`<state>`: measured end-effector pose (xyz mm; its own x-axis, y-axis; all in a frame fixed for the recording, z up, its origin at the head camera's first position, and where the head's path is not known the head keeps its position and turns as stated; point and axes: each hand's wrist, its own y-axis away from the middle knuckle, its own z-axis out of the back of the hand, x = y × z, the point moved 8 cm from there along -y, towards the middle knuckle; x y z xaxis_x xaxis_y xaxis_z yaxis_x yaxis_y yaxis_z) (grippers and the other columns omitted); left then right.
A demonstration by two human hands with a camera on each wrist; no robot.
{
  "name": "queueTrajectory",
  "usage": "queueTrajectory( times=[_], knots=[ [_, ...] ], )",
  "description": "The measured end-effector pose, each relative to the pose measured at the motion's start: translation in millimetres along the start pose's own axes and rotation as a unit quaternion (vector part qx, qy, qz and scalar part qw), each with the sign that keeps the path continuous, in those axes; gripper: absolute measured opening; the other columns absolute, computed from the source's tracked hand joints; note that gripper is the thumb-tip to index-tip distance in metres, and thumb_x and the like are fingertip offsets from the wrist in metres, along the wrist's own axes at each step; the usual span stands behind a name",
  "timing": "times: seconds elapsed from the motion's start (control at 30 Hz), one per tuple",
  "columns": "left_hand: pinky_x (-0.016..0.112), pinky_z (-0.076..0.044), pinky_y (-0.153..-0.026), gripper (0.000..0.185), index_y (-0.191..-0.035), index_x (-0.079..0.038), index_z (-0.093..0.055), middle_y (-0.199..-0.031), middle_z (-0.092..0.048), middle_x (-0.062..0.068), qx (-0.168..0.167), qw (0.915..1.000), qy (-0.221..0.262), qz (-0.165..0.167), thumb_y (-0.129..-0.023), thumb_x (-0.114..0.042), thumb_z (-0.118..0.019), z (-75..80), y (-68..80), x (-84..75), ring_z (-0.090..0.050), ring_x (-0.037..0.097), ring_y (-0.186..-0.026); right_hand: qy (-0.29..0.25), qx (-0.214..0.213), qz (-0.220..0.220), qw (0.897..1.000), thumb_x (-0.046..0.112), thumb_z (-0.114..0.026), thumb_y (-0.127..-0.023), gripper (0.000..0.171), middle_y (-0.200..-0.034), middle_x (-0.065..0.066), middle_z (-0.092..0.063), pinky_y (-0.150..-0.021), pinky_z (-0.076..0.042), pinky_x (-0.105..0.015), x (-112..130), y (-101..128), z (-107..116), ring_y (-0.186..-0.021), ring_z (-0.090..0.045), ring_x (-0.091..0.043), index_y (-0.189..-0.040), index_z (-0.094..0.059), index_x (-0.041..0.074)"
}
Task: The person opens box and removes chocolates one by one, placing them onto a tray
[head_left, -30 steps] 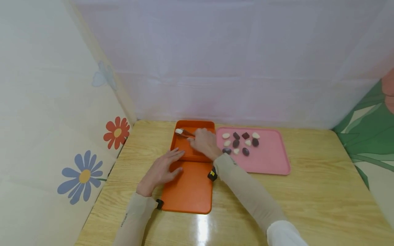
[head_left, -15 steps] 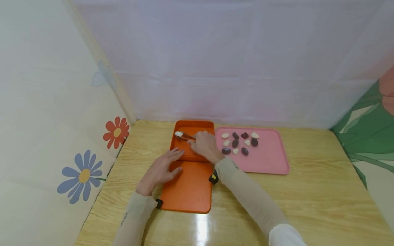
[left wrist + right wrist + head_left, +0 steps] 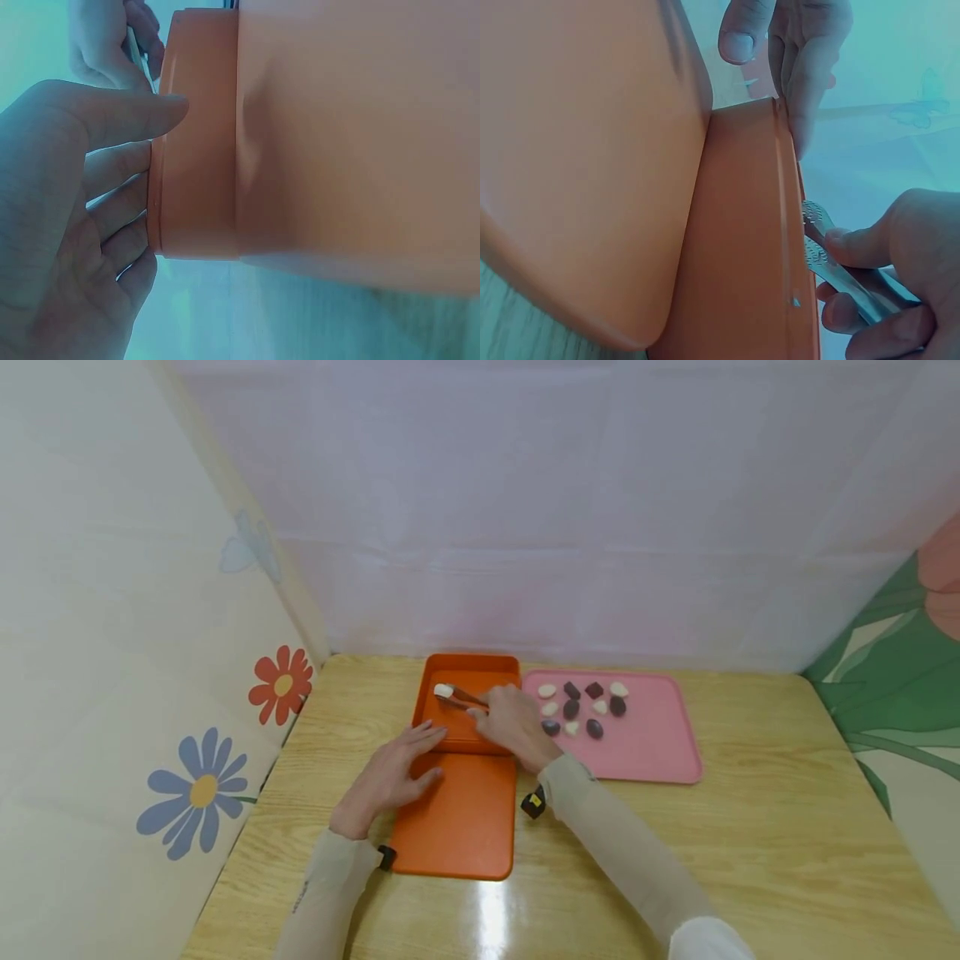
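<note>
My right hand [image 3: 517,720] grips a pair of metal tongs [image 3: 847,283] with perforated ends, its thumb and fingers on both arms. In the head view a white piece [image 3: 443,691] shows at the tongs' tips, inside an orange box [image 3: 468,747]. The right wrist view hides that piece behind the box wall. My left hand [image 3: 386,781] lies at the box's front left corner, fingers extended with the fingertips at the rim and the thumb apart. The box's orange lid [image 3: 457,827] lies folded flat toward me.
Right of the box stands a pink tray [image 3: 652,743] with several dark pieces [image 3: 595,728] and white pieces [image 3: 547,691] on its left half. All of it rests on a wooden table [image 3: 750,827]. A pale backdrop [image 3: 562,527] rises behind.
The tongs with the white piece have shifted slightly right and toward me inside the box, the right hand drawing back along with them. The left hand has stayed in place.
</note>
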<state>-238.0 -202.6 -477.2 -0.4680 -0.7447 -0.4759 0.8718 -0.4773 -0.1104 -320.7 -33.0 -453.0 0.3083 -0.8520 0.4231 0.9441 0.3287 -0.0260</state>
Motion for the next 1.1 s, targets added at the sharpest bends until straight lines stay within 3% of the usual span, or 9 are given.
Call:
queueTrajectory(
  times=[0.47, 0.7, 1.1],
  knots=[
    [0.056, -0.032, -0.128, 0.064, -0.156, -0.006, -0.056, -0.16, -0.055, 0.012, 0.002, 1.0, -0.004, 0.005, -0.098, -0.022, -0.079, 0.7, 0.2, 0.1, -0.043, 0.034, -0.156, 0.021, -0.028, 0.025, 0.999, 0.045, -0.072, -0.102, 0.037, -0.054, 0.004, -0.053, -0.038, -0.03, -0.022, -3.5, 17.9, 7.8, -0.043, -0.042, -0.008, -0.116, -0.085, 0.014],
    [0.057, -0.034, -0.127, 0.064, -0.156, -0.007, -0.056, -0.161, -0.054, 0.012, -0.001, 1.0, 0.002, 0.007, -0.098, -0.022, -0.079, -0.6, -0.2, 0.9, -0.043, 0.034, -0.156, -0.01, -0.035, 0.007, 0.999, 0.047, -0.07, -0.103, 0.039, -0.054, 0.004, -0.054, -0.036, -0.026, -0.022, -9.0, 28.7, 14.3, -0.04, -0.04, -0.008, -0.122, -0.083, 0.015],
    [0.057, -0.034, -0.127, 0.063, -0.155, -0.006, -0.057, -0.16, -0.056, 0.012, -0.011, 0.9999, 0.003, -0.005, -0.098, -0.021, -0.079, -0.6, 0.1, 1.9, -0.044, 0.034, -0.155, -0.059, -0.052, 0.022, 0.997, 0.041, -0.068, -0.105, 0.039, -0.052, 0.006, -0.039, -0.036, -0.021, -0.021, -12.7, 48.2, 21.0, -0.038, -0.031, -0.007, -0.128, -0.08, 0.012]
  ],
)
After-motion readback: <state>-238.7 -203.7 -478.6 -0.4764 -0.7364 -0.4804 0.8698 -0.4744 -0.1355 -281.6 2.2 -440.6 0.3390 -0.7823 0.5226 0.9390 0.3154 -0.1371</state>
